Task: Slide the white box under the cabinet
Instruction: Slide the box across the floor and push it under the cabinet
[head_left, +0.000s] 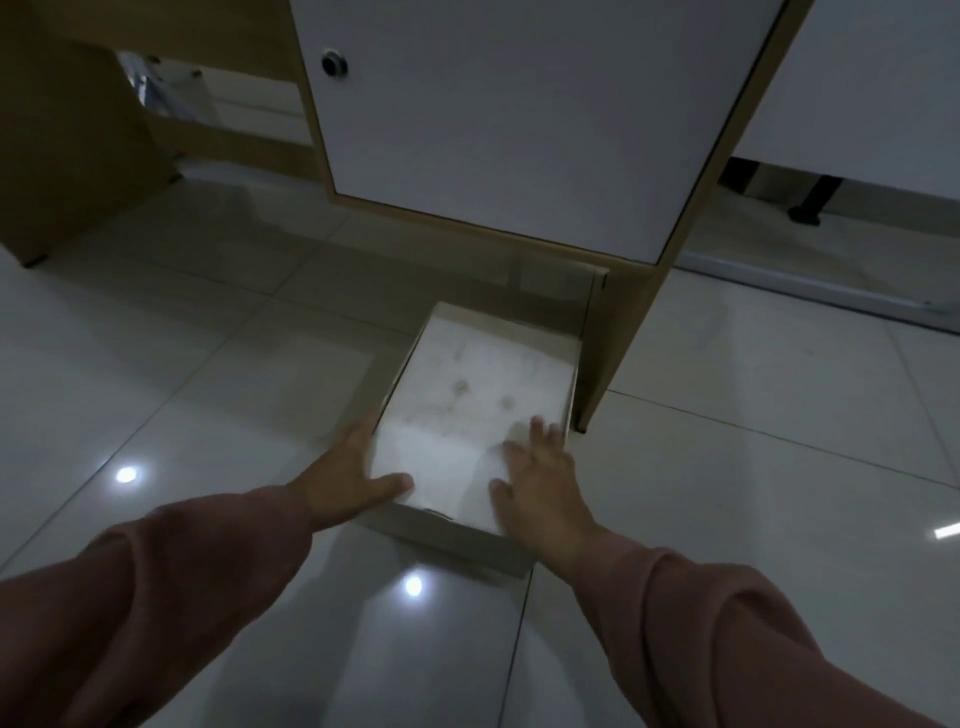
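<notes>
While the person crouches over the tiled floor (208, 364), the only view, from the head, looks down on the white box (467, 415) lying lengthwise in front of the cabinet (519, 130). Its far end sits at the cabinet's open foot; most of it lies out on the tiles on the near side. Its right edge runs just beside the cabinet's wooden side panel (623, 332). The left hand (348, 478) is spread, fingers along the box's left side and thumb over the near corner. The right hand (540, 483) lies flat and spread on the lid near its right corner, gripping nothing. I'd say the push goes best low and even from both hands, keeping the box square so that its right corner does not catch the panel.
</notes>
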